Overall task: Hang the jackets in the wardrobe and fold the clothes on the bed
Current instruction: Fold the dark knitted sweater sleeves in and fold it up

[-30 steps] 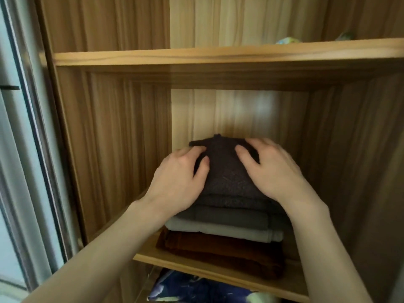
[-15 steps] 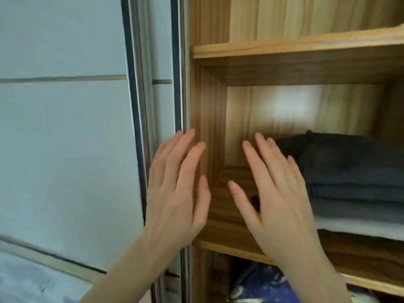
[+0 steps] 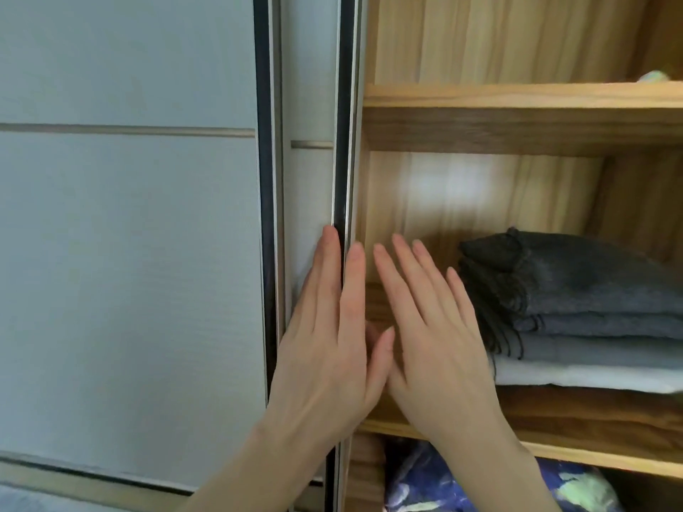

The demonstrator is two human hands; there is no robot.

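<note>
Head cam: left hand (image 3: 325,349) is flat with straight fingers, laid against the dark edge of the pale sliding door (image 3: 129,253), gripping nothing. Right hand (image 3: 432,345) is spread just beside it, empty too. The folded clothes (image 3: 576,308) sit stacked on the wooden wardrobe shelf (image 3: 591,456), right of both hands.

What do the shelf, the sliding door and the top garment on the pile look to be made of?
Shelf: wood or wood-look board, matte, with streaky grain lines. Sliding door: pale grey panel with a fine texture, framed by a dark strip and shiny metal-looking edging; the core cannot be told. Top garment: dark grey, soft, fuzzy fabric, probably knit or fleece, with a wavy stitched edge.
</note>
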